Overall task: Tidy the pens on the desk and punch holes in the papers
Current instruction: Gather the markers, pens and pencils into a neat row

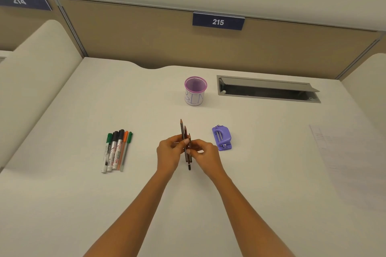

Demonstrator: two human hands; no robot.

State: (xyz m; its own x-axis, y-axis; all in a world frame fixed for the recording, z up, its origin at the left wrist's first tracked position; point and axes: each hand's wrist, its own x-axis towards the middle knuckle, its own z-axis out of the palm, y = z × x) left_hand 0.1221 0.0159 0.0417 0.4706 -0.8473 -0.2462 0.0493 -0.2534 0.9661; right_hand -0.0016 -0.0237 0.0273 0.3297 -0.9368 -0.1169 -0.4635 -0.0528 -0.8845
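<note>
A small bunch of dark pencils points away from me at the desk's middle. My left hand and my right hand both pinch this bunch from either side. A row of markers and pens lies side by side to the left. A purple hole punch sits just right of my right hand. White papers lie at the far right. A purple mesh pen cup stands upright behind the pencils.
A grey cable hatch with its lid raised is set into the white desk at the back right. A tan partition with a "215" sign closes the back. Cream side dividers stand left and right.
</note>
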